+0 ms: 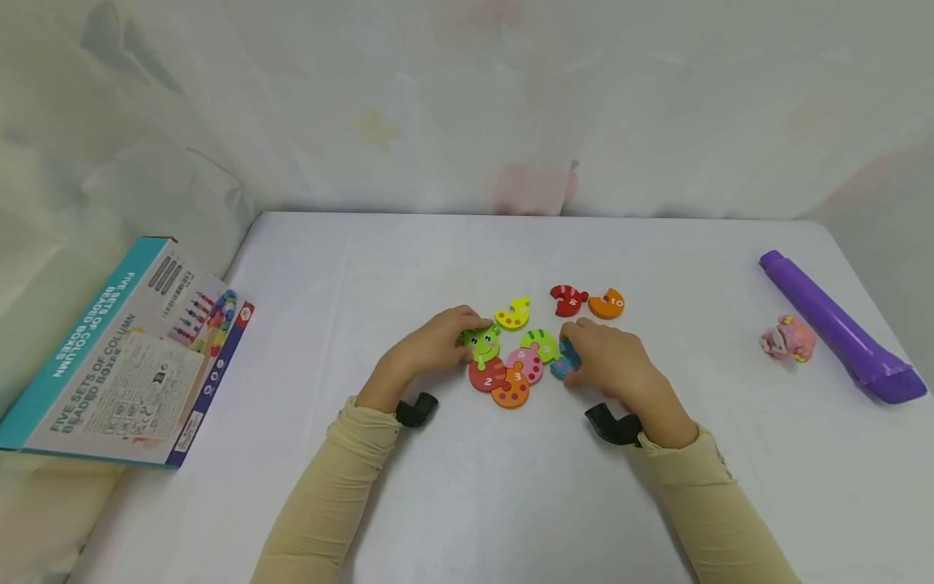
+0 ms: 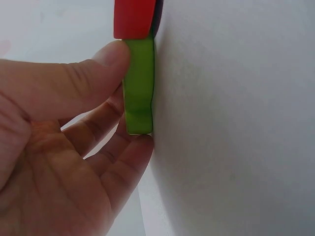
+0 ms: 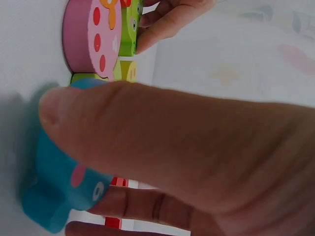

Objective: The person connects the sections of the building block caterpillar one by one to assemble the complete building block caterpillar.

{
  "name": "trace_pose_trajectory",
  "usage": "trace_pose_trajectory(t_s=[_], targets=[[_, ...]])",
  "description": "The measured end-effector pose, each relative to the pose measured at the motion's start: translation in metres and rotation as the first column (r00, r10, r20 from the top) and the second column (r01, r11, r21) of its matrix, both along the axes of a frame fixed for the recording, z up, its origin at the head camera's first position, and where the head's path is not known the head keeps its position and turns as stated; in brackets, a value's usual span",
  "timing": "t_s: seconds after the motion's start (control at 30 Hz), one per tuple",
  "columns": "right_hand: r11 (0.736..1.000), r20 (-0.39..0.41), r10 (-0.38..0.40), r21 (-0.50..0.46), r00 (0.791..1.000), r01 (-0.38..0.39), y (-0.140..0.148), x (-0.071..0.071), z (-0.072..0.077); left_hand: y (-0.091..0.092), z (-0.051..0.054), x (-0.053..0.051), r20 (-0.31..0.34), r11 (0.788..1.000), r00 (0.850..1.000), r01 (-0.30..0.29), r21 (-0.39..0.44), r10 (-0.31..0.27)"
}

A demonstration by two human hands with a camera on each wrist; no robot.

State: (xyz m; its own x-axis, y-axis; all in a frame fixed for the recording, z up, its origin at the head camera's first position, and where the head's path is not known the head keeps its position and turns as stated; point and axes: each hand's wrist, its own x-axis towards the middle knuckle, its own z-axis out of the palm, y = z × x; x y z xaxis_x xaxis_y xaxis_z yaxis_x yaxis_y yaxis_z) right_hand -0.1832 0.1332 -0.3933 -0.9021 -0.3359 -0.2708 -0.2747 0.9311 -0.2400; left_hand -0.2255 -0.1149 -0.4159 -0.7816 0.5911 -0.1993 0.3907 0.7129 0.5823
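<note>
Fingers and thumb of my left hand pinch the edges of a green puzzle piece with a smiling face. Joined to it in a curved chain are a red piece numbered 2, an orange 3, a pink 4 and a striped green piece. At the chain's right end, my right hand grips a blue piece, partly hidden by the thumb in the right wrist view. It sits low at the table, close against the green piece; whether they interlock I cannot tell.
Behind the chain lie a yellow piece, a red piece and an orange piece numbered 10. A purple tube and small pink toy lie right. A beaded-toy box stands at the left edge.
</note>
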Motion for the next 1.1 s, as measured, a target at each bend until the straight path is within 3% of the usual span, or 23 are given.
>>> trace_pose_trajectory(t_s=[0.5, 0.67, 0.8, 0.97, 1.1], targets=[[0.999, -0.001, -0.006, 0.053, 1.000, 0.006, -0.010, -0.004, -0.002, -0.001, 0.002, -0.002, 0.001, 1.000, 1.000, -0.016, -0.002, 0.016], [1.000, 0.008, -0.013, 0.011, 1.000, 0.013, -0.005, -0.005, 0.000, -0.002, 0.001, -0.003, -0.001, 1.000, 1.000, -0.017, -0.001, 0.017], [0.997, -0.029, -0.050, -0.060, 0.998, 0.048, 0.004, -0.008, 0.005, -0.002, -0.001, -0.002, -0.002, 1.000, 1.000, -0.022, 0.007, 0.022], [0.987, -0.099, -0.086, -0.142, 0.991, 0.071, 0.000, -0.018, 0.008, -0.001, -0.005, -0.001, 0.015, 1.000, 1.000, -0.018, 0.005, 0.018], [0.991, -0.098, -0.108, -0.084, 0.989, 0.100, -0.023, -0.031, 0.005, 0.001, -0.004, -0.001, 0.008, 1.000, 1.000, -0.010, 0.012, 0.010]])
